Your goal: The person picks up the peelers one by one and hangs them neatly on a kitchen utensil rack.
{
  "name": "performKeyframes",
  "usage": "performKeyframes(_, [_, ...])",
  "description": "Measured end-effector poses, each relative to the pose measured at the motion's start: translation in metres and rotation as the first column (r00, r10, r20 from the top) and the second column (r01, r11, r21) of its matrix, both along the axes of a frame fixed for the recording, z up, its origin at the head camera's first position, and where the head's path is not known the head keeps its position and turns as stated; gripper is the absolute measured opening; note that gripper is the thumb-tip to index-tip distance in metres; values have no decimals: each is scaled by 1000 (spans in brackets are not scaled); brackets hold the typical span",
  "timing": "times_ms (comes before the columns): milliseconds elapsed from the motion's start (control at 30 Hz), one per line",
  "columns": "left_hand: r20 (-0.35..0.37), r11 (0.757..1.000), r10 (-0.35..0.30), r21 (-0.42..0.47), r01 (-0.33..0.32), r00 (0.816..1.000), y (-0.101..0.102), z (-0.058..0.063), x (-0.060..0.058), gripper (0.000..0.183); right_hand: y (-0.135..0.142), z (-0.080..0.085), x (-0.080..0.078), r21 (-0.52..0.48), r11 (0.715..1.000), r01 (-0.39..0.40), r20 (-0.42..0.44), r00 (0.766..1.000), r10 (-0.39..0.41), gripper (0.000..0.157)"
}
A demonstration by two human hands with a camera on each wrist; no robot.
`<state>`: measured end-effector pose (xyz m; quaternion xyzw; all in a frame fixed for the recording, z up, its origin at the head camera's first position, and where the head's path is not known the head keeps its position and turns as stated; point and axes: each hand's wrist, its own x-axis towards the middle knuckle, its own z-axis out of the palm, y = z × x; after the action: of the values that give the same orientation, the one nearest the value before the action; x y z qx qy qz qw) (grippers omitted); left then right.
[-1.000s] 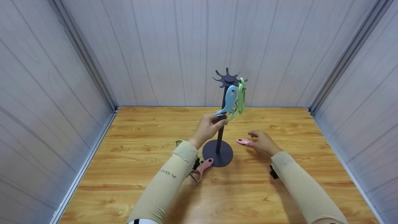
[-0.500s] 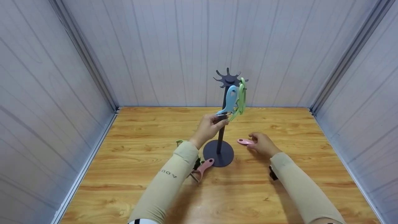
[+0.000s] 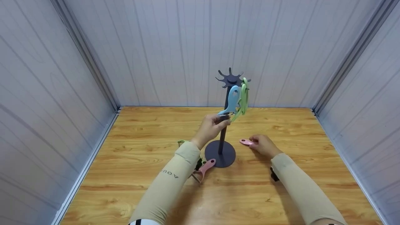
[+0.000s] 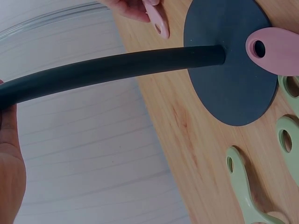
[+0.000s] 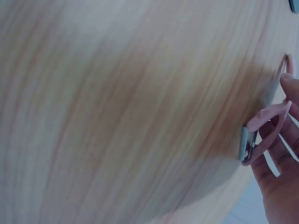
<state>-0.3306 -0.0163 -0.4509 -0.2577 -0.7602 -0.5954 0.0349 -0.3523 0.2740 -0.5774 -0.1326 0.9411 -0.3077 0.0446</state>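
Note:
My left hand [image 3: 208, 128] grips the upright pole [image 4: 117, 67] of a dark hanger stand [image 3: 229, 156], just below a blue peeler [image 3: 233, 99]. That peeler hangs by its handle from the hooked top, beside green peelers [image 3: 243, 101]. On the table to the right of the base, my right hand [image 3: 264, 146] pinches a pink peeler [image 3: 245, 142] between thumb and fingers. Its handle points toward the stand. The right wrist view shows this peeler's forked head and metal blade [image 5: 247, 142] tilted close over the wood.
A second pink peeler [image 3: 207, 165] lies with its handle end overlapping the round base. Green peelers [image 4: 240, 179] lie left of the stand, partly hidden by my left forearm in the head view. Panelled walls [image 3: 193, 53] enclose the wooden table [image 3: 143, 131].
The right hand's fingers have closed around the pink peeler, which has shifted very slightly to the right. The left hand stays on the pole.

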Motion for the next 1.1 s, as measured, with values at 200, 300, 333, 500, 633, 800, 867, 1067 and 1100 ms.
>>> performKeyframes(200, [19,1000,-13,4,13,1000,0,1,0,19,-1,5,0,3,1000,16,11,1000,-16,31])
performKeyframes(300, [26,1000,-12,4,12,1000,0,1,0,19,-3,11,0,-33,998,45,61,997,-43,34])
performKeyframes(333, [27,1000,-12,5,12,1000,0,1,0,19,-3,13,0,-41,998,51,69,996,-48,35])
performKeyframes(500, [31,1000,-9,8,8,999,-1,0,0,19,-5,25,0,-72,996,48,5,999,-48,34])
performKeyframes(633, [29,1000,-1,3,1,1000,1,0,0,18,-5,34,0,-107,993,45,-73,996,-53,33])
performKeyframes(800, [36,1000,10,4,-10,999,2,-1,0,18,-6,46,0,-146,989,31,-125,991,-49,32])
performKeyframes(867, [37,1000,12,5,-12,999,2,-1,0,18,-6,52,1,-161,987,22,-151,987,-46,32])
performKeyframes(1067, [21,1000,2,10,-2,1000,1,1,1,17,-9,71,5,-223,975,6,-203,978,-52,31])
performKeyframes(1100, [14,1000,1,10,-1,1000,1,1,0,16,-10,74,6,-232,973,7,-203,978,-56,31])
